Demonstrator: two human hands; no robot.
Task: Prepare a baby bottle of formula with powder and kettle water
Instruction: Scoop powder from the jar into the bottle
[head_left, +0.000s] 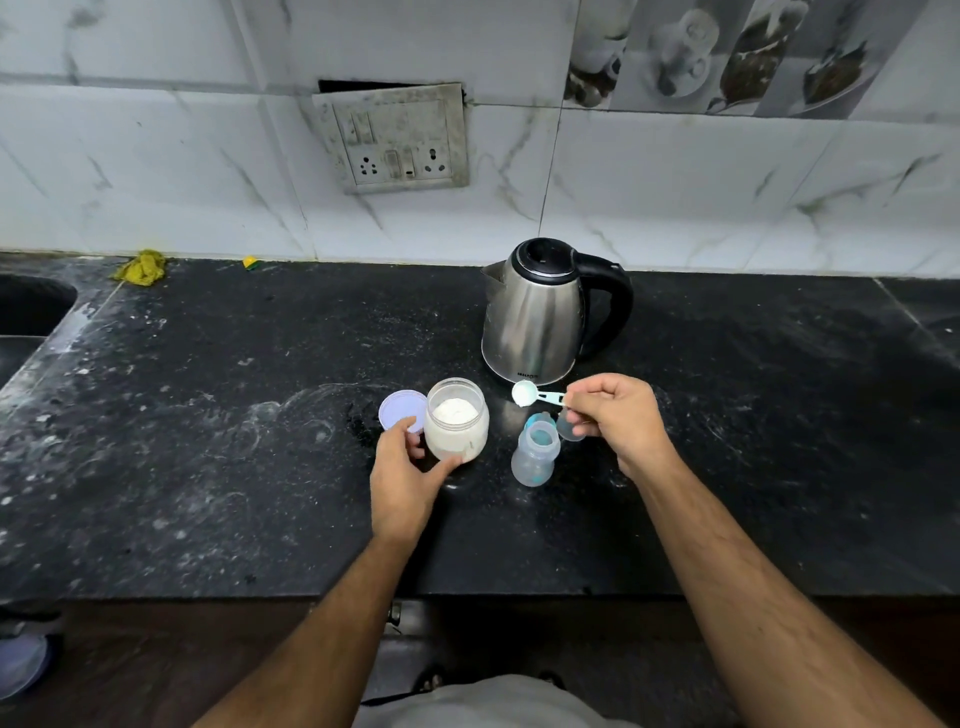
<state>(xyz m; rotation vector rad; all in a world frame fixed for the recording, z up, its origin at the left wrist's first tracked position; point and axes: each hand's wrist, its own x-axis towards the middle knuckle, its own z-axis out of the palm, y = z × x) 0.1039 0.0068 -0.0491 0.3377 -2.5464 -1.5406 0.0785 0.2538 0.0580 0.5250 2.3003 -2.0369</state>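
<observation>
An open jar of white formula powder (457, 418) stands on the black counter (208, 441), and my left hand (408, 480) grips its lower side. The jar's pale lid (401, 410) lies just left of it. My right hand (618, 418) pinches the handle of a small white scoop (525, 392), held in the air above and behind the open baby bottle (535, 454). The bottle stands upright without its top. A clear bottle cap (569, 428) sits partly hidden under my right fingers. The steel kettle (540, 312) with a black handle stands behind, lid closed.
A sink (28, 312) cuts into the counter at far left. A yellow cloth (141, 267) and a small yellow item (251, 263) lie by the tiled wall. A switch and socket plate (397, 137) is on the wall. The counter's front edge runs near my body.
</observation>
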